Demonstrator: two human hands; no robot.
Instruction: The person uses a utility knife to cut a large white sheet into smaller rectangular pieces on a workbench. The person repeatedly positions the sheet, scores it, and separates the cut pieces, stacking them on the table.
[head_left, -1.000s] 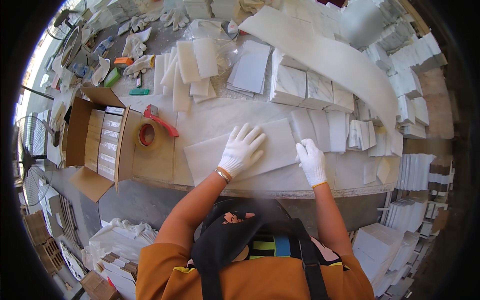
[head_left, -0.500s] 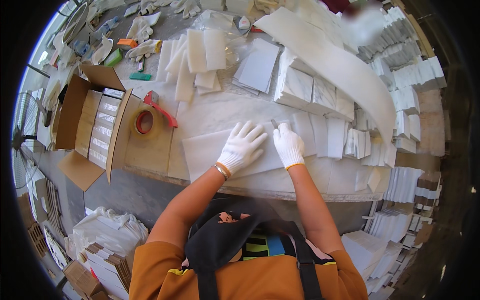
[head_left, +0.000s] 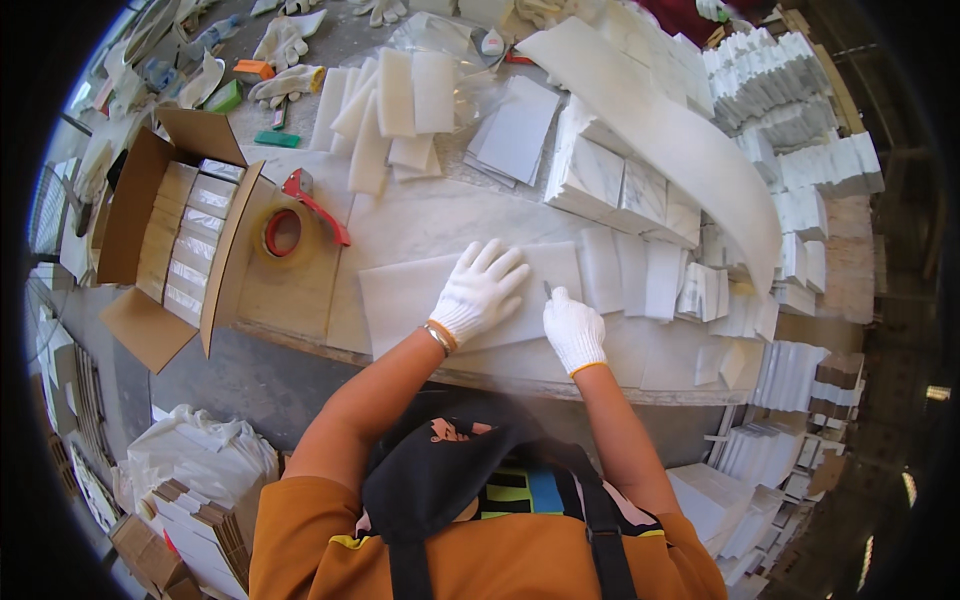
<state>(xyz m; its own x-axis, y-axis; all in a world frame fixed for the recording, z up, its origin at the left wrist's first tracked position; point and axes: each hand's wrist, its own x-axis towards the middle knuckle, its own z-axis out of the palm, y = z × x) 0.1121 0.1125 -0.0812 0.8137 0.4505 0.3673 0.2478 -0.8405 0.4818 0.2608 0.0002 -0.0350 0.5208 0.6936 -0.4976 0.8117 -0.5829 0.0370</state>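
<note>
Both my hands wear white gloves. My left hand [head_left: 480, 289] lies flat, fingers spread, pressing on a white foam sheet [head_left: 410, 292] spread over the marble table [head_left: 420, 215]. My right hand [head_left: 573, 329] is closed around a small thin blade tool [head_left: 547, 290] whose tip pokes up at the sheet's right part. White marble tiles [head_left: 640, 275] stand in a row just right of my right hand.
An open cardboard box [head_left: 175, 235] of wrapped tiles sits at the left, with a red tape dispenser [head_left: 295, 220] beside it. Foam pieces [head_left: 385, 115] and tile stacks [head_left: 620, 185] lie farther back. A long curved white slab [head_left: 680, 130] arcs to the right. Spare gloves [head_left: 285, 85] lie at the back left.
My right hand has moved left along the foam sheet toward my left hand, which has stayed pressed on the sheet.
</note>
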